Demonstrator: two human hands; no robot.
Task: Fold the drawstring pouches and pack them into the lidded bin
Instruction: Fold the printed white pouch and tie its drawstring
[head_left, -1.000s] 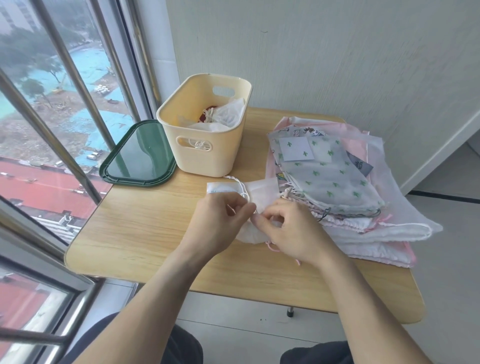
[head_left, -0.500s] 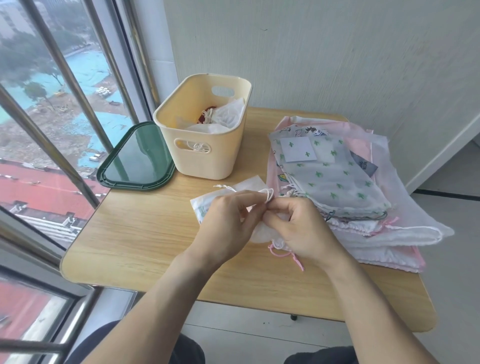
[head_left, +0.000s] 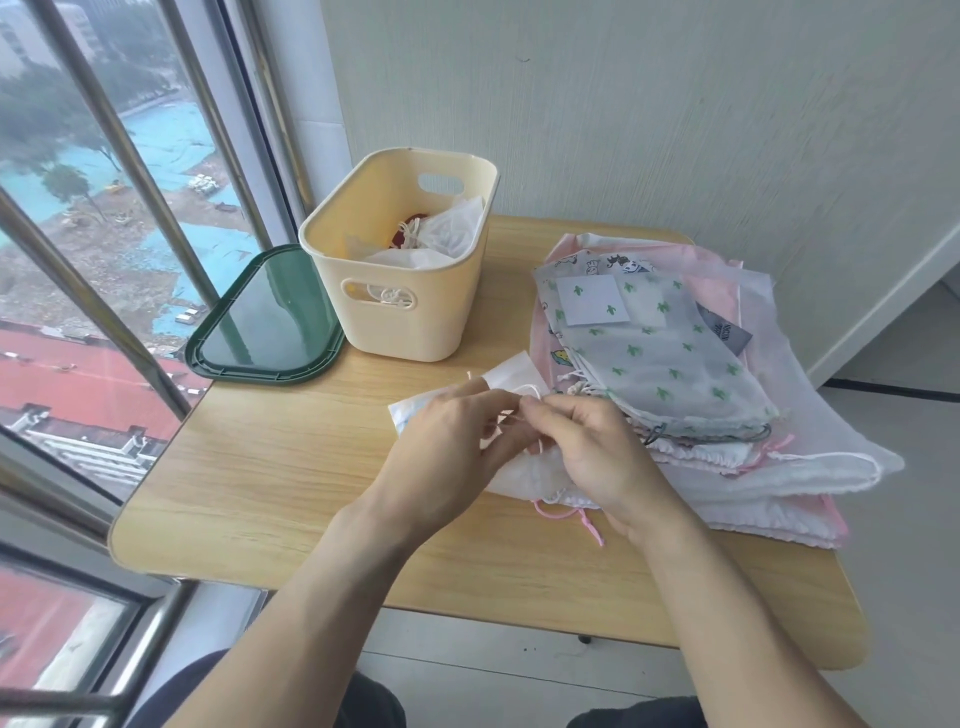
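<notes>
A white drawstring pouch lies at the middle of the wooden table, mostly hidden under my hands. My left hand and my right hand meet above it, and both pinch its thin white cord between thumb and fingers. The cream bin stands behind, open, with folded white pouches and something red inside. Its dark green lid lies flat to its left. A stack of pouches, topped by a grey one with green cactus print, sits to the right.
A pink cord trails from the stack below my right hand. A window with metal bars runs along the table's left side. A pale wall rises behind. The table's front edge lies above my knees.
My hands have stayed together on the white pouch, working its cord. The pouch has shifted slightly under them, and one corner now shows beyond my fingers. The camera view has moved a little.
</notes>
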